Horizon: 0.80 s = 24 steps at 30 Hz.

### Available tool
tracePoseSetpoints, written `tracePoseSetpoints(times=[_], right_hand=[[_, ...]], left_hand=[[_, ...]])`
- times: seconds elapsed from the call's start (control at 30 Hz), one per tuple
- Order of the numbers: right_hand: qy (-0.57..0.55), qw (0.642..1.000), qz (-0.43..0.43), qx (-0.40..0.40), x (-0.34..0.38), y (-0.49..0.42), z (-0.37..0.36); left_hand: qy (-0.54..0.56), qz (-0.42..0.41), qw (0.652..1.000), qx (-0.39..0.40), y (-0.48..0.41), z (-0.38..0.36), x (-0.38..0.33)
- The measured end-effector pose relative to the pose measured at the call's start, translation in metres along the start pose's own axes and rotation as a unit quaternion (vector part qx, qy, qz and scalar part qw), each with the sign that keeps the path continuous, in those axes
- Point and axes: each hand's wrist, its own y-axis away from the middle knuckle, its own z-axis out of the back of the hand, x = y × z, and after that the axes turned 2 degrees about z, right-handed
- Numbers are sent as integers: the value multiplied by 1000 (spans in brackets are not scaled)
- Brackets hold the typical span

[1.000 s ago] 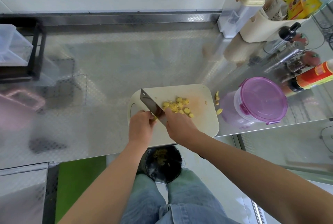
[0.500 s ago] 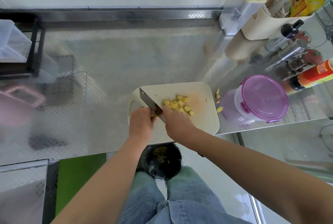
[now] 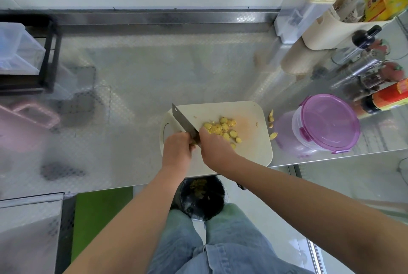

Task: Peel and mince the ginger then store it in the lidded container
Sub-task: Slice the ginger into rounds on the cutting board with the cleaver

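Note:
A cream cutting board (image 3: 254, 150) lies at the steel counter's front edge. Several yellow ginger slices (image 3: 221, 129) are spread over its middle. My right hand (image 3: 215, 146) grips the handle of a cleaver (image 3: 183, 120), whose blade runs up-left over the board. My left hand (image 3: 177, 152) pinches a small ginger piece (image 3: 194, 142) against the blade's left side; most of that piece is hidden by my fingers. A round container with a purple clip-on lid (image 3: 329, 123) stands shut to the right of the board.
A few ginger scraps (image 3: 272, 127) lie on the counter between board and container. Bottles and shakers (image 3: 362, 70) and a beige holder (image 3: 331, 28) crowd the right rear. A black rack (image 3: 44, 57) and pink tub (image 3: 24, 123) sit left. A black bin (image 3: 201, 196) stands below the edge.
The cleaver and both hands stay at the board's left half, with only small shifts as slicing goes on. The slices lie about where they were.

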Motion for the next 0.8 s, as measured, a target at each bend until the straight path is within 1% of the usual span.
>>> tracePoseSetpoints(times=[0.2, 0.3, 0.4, 0.5, 0.63, 0.8], right_hand=[[-23, 1000, 3, -3, -2, 0, -4], [-9, 1000, -1, 13, -11, 11, -6], [9, 1000, -3, 12, -11, 11, -8], [-4, 1000, -8, 10, -5, 2, -9], [-12, 1000, 1, -2, -4, -1, -12], [1, 1000, 11, 14, -18, 9, -17]], left_hand=[[-2, -1, 1000, -5, -2, 0, 4], [-6, 3, 1000, 1, -4, -1, 3], [-22, -7, 1000, 4, -3, -2, 1], [-26, -20, 999, -1, -2, -4, 2], [-27, -15, 999, -7, -3, -3, 5], [-25, -10, 1000, -5, -6, -5, 6]])
